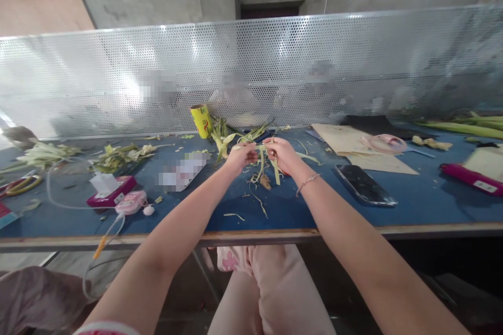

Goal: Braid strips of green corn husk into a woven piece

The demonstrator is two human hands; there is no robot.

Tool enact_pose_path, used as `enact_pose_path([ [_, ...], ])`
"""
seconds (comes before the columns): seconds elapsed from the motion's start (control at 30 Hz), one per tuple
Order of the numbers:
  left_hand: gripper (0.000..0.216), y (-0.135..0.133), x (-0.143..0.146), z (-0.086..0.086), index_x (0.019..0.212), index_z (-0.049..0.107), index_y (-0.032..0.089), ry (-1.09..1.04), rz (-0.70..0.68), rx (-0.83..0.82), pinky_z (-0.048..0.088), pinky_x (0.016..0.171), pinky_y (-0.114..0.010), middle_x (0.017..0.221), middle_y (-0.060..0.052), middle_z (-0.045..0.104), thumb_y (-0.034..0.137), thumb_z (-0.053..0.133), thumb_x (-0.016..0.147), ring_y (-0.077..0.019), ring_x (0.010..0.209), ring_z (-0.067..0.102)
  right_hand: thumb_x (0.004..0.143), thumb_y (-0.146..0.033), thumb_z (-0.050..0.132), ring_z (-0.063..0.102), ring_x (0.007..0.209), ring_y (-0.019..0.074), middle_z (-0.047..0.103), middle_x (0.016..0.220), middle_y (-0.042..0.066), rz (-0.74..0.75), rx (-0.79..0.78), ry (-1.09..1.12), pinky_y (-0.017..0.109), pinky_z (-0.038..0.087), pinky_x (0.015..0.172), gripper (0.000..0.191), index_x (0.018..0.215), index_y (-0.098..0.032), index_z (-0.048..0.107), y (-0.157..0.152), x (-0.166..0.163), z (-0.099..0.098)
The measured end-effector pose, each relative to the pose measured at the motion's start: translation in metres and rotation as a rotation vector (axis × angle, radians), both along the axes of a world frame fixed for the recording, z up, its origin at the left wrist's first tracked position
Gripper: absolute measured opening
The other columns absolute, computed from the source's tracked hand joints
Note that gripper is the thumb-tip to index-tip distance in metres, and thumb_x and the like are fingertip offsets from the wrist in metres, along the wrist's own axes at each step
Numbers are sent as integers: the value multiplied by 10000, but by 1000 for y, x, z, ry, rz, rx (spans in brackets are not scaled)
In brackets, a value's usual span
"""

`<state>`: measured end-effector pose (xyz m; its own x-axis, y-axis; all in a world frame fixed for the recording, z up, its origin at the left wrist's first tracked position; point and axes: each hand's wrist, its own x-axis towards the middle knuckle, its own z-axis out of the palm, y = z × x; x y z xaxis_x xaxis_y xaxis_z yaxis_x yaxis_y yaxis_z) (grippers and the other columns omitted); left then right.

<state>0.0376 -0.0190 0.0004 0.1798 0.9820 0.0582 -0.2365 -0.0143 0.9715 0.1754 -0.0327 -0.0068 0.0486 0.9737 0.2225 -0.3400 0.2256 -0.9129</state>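
My left hand (242, 156) and my right hand (282, 153) are close together above the middle of the blue table. Both are closed, pinching a pale green leaf strip (260, 147) that runs between their fingertips. Loose ends hang below the right fingers, among them a flat strip (276, 174). Directly under the hands lies a small brownish dried scrap (265, 182) with thin fibres. A heap of long green leaves (222, 138) is just behind my left hand, beside an upright yellow roll (201, 121). The fingertips are too small to show the exact grip.
Right of my arm lies a black phone (365, 185); behind it are brown paper sheets (338, 141) and a pink tape roll (384, 143). On the left are leaf scraps (123, 157), a magenta power strip (112, 192), cables and scissors (23, 185). A perforated metal screen (251, 70) stands behind.
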Motion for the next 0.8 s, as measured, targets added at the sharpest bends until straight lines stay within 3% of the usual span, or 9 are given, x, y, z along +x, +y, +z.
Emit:
enact_pose_path([
  [0.1, 154, -2, 3, -3, 696, 544, 141, -59, -18, -58, 510, 583, -261, 549, -34, 615, 213, 670, 748, -116, 509, 597, 664, -169, 550, 338, 461, 34, 530, 737, 0, -29, 8, 78, 198, 207, 416, 145, 804, -149, 576, 3, -1, 0],
  [0.27, 101, -10, 11, -8, 710, 593, 119, -166, -96, 51, 514, 651, -231, 628, -28, 662, 143, 690, 724, -87, 578, 622, 712, -221, 564, 340, 477, 28, 554, 881, 8, -74, 69, 39, 195, 231, 423, 169, 877, -186, 572, 5, -2, -2],
  [0.5, 65, -17, 16, -5, 734, 612, 119, -311, -54, -15, 498, 660, -209, 650, -12, 659, 142, 672, 747, -74, 612, 620, 760, -333, 573, 394, 532, 69, 529, 766, -21, -220, 172, -124, 205, 327, 481, 182, 903, -220, 576, 10, -5, -10],
  [0.8, 112, -22, 20, -2, 740, 541, 147, -306, 23, -39, 452, 608, -212, 629, 35, 552, 157, 536, 851, -54, 556, 535, 786, -302, 554, 509, 704, 134, 621, 858, 41, -290, 323, -353, 242, 408, 587, 171, 886, -200, 647, 2, -9, -6],
])
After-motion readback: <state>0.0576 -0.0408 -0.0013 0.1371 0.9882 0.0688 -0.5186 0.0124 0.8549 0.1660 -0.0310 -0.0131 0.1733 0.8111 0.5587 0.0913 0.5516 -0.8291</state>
